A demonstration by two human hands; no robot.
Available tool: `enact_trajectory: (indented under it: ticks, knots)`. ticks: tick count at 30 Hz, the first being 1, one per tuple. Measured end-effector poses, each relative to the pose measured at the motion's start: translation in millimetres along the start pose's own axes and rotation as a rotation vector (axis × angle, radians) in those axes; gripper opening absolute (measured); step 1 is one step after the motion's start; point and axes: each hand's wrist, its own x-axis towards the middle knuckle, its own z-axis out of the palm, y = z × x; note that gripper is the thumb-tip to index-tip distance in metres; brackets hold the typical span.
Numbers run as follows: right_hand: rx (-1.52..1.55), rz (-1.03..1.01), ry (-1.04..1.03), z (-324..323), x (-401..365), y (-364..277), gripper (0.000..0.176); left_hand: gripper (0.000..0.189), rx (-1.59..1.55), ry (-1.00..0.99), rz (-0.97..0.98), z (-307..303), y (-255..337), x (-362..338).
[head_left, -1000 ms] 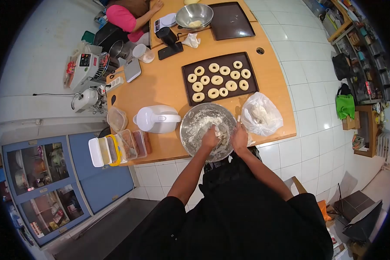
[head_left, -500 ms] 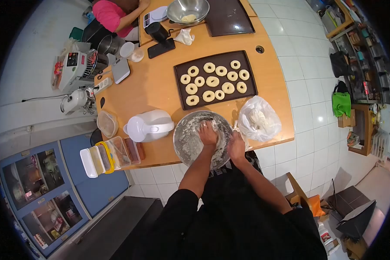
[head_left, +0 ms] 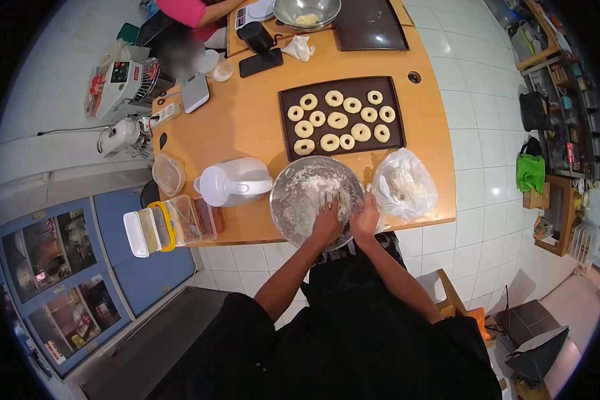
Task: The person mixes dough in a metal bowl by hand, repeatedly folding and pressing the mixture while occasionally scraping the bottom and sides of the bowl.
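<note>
A steel mixing bowl (head_left: 283, 223) stands at the table's near edge, its inner wall smeared with flour. Inside lies a pale, crumbly flour mixture (head_left: 308, 193). My left hand (head_left: 327, 221) reaches into the bowl from the near side, palm down, with its fingers spread in the mixture and their tips partly covered. My right hand (head_left: 364, 219) is closed around the bowl's right rim; its fingertips are partly hidden. Close to the right hand sits a clear plastic bag (head_left: 407, 185) with something white in it.
Beyond the bowl is a dark baking tray (head_left: 287, 100) of dough rings. A white pitcher (head_left: 233, 181) and lidded containers (head_left: 147, 230) stand left. Farther back are a phone (head_left: 261, 63), scale (head_left: 195, 93), another steel bowl (head_left: 319, 23) and a person in a pink sleeve (head_left: 187, 10).
My left hand has drawn from the bowl's far part toward its near side, and its fingers now show spread. The right hand stays at the rim. The whole view has shifted slightly.
</note>
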Motion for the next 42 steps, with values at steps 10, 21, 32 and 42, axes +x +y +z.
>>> enact_trajectory:
  ticks: [10, 21, 32, 42]
  knots:
    - [-0.012, -0.005, -0.021, 1.9, 6.7, 5.1, 0.029, 0.035, -0.016, 0.078, 0.246, -28.5, -13.5, -42.0]
    - [-0.075, -0.072, -0.08, 5.4, 5.5, 15.6, 0.032, 0.043, 0.139, 0.448, 0.043, 25.8, -21.9, 42.5]
    - [0.0, -0.108, -0.018, -2.2, 2.5, 3.7, 0.016, 0.058, -0.031, 0.706, -0.123, 3.1, -28.8, 83.7]
    - [0.01, -0.035, 0.019, 3.2, -3.4, 5.5, 0.036, 0.073, -0.004, -0.038, 0.116, 7.6, -14.0, -14.0]
